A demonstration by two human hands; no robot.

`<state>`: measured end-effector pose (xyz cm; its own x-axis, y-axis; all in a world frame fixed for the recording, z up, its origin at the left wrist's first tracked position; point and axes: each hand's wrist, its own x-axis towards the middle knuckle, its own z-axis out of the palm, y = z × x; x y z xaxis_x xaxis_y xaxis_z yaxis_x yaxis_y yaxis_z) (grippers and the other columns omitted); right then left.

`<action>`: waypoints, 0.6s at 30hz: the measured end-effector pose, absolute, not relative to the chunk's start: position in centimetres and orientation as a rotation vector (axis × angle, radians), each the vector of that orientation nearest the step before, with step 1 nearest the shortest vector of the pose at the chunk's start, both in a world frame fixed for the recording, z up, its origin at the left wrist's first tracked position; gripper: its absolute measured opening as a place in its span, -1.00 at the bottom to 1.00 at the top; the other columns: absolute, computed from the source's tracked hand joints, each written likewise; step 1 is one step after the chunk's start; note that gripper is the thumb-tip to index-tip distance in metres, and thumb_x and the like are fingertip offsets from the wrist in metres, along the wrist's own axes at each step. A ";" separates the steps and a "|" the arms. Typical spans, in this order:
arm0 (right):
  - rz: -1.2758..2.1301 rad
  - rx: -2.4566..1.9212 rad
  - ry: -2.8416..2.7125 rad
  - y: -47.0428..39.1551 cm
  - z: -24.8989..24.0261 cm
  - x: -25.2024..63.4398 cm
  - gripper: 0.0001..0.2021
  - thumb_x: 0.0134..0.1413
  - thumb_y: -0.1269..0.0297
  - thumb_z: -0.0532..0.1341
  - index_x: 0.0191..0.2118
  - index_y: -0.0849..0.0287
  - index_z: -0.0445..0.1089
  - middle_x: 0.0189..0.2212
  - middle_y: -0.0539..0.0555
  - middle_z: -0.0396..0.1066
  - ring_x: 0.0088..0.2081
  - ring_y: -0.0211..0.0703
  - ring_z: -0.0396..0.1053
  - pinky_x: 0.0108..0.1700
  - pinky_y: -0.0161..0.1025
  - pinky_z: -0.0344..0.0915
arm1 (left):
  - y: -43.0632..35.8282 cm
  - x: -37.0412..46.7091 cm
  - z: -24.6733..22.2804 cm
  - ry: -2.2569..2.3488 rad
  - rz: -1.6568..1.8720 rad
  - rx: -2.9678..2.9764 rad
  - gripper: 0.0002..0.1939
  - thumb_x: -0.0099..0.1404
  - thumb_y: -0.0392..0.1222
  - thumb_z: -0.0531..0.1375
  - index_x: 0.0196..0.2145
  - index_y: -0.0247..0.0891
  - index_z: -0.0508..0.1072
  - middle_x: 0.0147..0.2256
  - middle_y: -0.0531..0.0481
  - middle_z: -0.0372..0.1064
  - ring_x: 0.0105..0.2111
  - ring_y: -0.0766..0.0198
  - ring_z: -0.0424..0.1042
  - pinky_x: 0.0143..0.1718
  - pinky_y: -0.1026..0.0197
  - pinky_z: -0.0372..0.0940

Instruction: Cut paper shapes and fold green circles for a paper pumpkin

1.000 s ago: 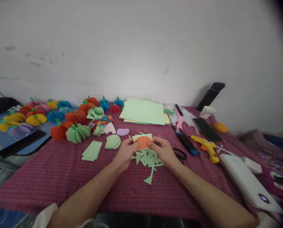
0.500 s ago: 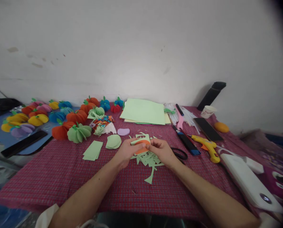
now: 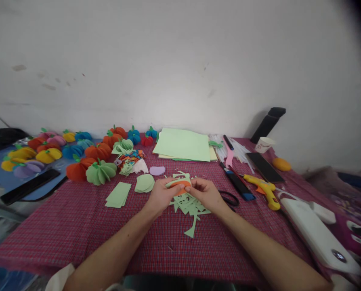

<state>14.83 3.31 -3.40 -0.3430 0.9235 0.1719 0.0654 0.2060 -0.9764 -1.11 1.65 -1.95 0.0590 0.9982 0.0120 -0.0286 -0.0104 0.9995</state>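
Note:
Between both hands is an orange paper piece (image 3: pixel 182 187) with light green paper behind it. My left hand (image 3: pixel 164 192) pinches its left side, thumb on top. From the right, my right hand (image 3: pixel 205 194) grips the other edge with thumb and fingers. Beneath them lies a heap of light green paper scraps (image 3: pixel 188 205). Left of the hands are a stack of round green paper pieces (image 3: pixel 144 183) and a stack of green paper rectangles (image 3: pixel 118 195). Black-handled scissors (image 3: pixel 229 198) lie beside my right hand, their blades hidden.
Paper pumpkins (image 3: pixel 98 152) in several colours crowd the left. Green paper sheets (image 3: pixel 183 144) lie at the back. On the right are a utility knife (image 3: pixel 239 185), a yellow glue gun (image 3: pixel 263 190), a dark phone (image 3: pixel 264 166), a paper cup (image 3: pixel 264 144) and a white power bank (image 3: pixel 320 234).
The orange paper and the green paper behind it now look tilted flatter and slightly bent between my hands. Both hands keep their hold. The camera view has shifted slightly.

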 end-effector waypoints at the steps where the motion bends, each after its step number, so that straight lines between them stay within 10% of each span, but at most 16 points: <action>1: 1.225 -0.952 -1.638 3.4 -3.4 14.9 -0.77 -0.10 0.14 0.22 -0.47 0.24 0.33 -0.59 -0.06 0.26 -0.53 -0.35 0.18 -0.46 -0.37 0.14 | 1.6 -1.2 -1.9 1.153 1.194 1.250 -0.79 -0.01 -0.13 0.24 -0.43 -0.33 0.50 -0.55 0.02 0.37 -0.56 0.40 0.24 -0.54 0.35 0.12; 18: 1.110 -1.109 -2.003 3.6 -1.3 18.1 -0.76 0.01 0.17 0.11 -0.26 0.22 0.35 -0.47 0.01 0.35 -0.46 -0.28 0.26 -0.43 -0.34 0.19 | 2.3 -1.8 -1.3 0.888 1.370 0.743 -0.78 -0.07 -0.20 0.28 -0.43 -0.37 0.44 -0.44 -0.06 0.45 -0.45 0.26 0.40 -0.33 0.21 0.28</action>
